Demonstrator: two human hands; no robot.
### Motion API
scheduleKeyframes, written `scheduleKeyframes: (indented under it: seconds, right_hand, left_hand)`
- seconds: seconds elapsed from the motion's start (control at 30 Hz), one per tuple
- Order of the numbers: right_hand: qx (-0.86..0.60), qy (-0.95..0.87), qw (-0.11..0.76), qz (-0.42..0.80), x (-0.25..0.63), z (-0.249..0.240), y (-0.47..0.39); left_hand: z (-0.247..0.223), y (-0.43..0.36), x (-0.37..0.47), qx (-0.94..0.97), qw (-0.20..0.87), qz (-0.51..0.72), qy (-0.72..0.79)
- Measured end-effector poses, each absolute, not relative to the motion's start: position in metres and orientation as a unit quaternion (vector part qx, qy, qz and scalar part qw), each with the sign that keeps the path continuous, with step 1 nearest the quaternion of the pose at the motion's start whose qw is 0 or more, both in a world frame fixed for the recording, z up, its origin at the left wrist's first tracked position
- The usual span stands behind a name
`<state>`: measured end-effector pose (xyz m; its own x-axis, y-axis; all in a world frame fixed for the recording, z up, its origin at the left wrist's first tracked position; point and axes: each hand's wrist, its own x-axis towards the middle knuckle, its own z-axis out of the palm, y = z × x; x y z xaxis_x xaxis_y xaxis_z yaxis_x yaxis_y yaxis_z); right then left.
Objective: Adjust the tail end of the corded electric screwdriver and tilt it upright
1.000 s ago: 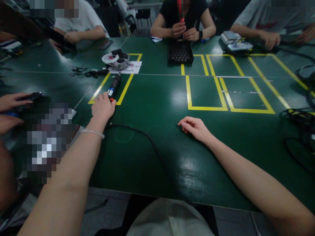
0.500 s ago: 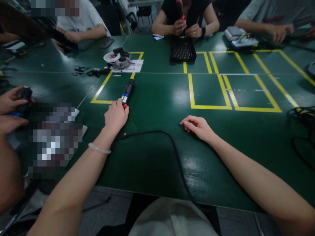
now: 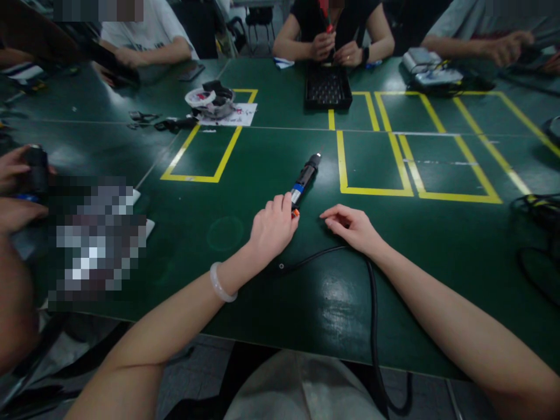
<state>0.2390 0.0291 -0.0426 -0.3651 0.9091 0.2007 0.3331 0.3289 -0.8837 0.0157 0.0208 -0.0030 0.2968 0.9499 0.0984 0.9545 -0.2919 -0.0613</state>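
My left hand [image 3: 273,227] is closed around the rear of a corded electric screwdriver [image 3: 305,177]. The tool is black with a blue band, a silver section and an orange part by my fingers; its tip points away and to the right. From under the hand a black cord [image 3: 373,309] runs right, passes by my right wrist and drops over the near table edge. My right hand [image 3: 352,226] rests on the green tabletop just right of the screwdriver, fingers loosely bent and apart from the thumb, with nothing in it.
Yellow tape outlines [image 3: 376,191] mark the green table [image 3: 245,315]. Across it stand a black tray [image 3: 328,96] before a co-worker, a bowl of odds and ends [image 3: 212,100] on paper, and a white device [image 3: 431,70]. Coiled cables [image 3: 540,204] lie at right; a person's hands hold a black object [image 3: 37,169] at left.
My left hand has moved right and nearer to me with the electric screwdriver, leaving the left tape outline. The cord has shifted right. My right hand has hardly moved.
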Motion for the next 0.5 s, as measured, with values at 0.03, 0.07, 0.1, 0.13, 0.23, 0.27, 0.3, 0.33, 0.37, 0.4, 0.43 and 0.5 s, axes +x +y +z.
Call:
scheduleKeyframes:
  seconds: [0.03,0.07,0.1,0.13,0.23,0.27,0.3,0.33,0.37,0.4,0.43,0.5]
  right_hand:
    - [-0.416,-0.743,0.369,0.373,0.239,-0.043,0.029]
    - [-0.404,-0.758,0.368,0.356,0.239,-0.043,0.029]
    - [-0.394,-0.772,0.364,0.342,0.239,-0.042,0.029]
    - [-0.384,-0.785,0.357,0.329,0.239,-0.041,0.029]
    - [-0.364,-0.813,0.340,0.300,0.237,-0.037,0.028]
    - [-0.362,-0.816,0.338,0.297,0.237,-0.036,0.028]
    - [-0.365,-0.814,0.337,0.302,0.236,-0.035,0.027]
    - [-0.372,-0.805,0.337,0.316,0.235,-0.034,0.026]
    - [-0.383,-0.789,0.340,0.340,0.234,-0.034,0.026]
    - [-0.395,-0.766,0.345,0.371,0.234,-0.034,0.025]
    - [-0.407,-0.739,0.350,0.406,0.233,-0.034,0.026]
    - [-0.427,-0.679,0.358,0.478,0.232,-0.035,0.027]
  left_hand:
    - [-0.003,0.018,0.023,-0.809,0.050,-0.021,-0.585]
    - [-0.003,0.016,0.030,-0.815,0.046,-0.020,-0.578]
    - [-0.003,0.013,0.036,-0.820,0.041,-0.020,-0.571]
    - [-0.002,0.011,0.041,-0.825,0.035,-0.020,-0.564]
    - [-0.001,0.006,0.052,-0.840,0.018,-0.022,-0.541]
    - [0.000,0.005,0.052,-0.844,0.012,-0.025,-0.535]
    - [0.001,0.005,0.052,-0.848,0.004,-0.027,-0.530]
    - [0.001,0.006,0.049,-0.851,-0.007,-0.031,-0.525]
    - [0.001,0.007,0.046,-0.854,-0.021,-0.036,-0.519]
    - [0.001,0.009,0.042,-0.857,-0.039,-0.042,-0.513]
    - [0.001,0.011,0.037,-0.860,-0.060,-0.047,-0.505]
    - [-0.001,0.015,0.028,-0.866,-0.101,-0.057,-0.487]
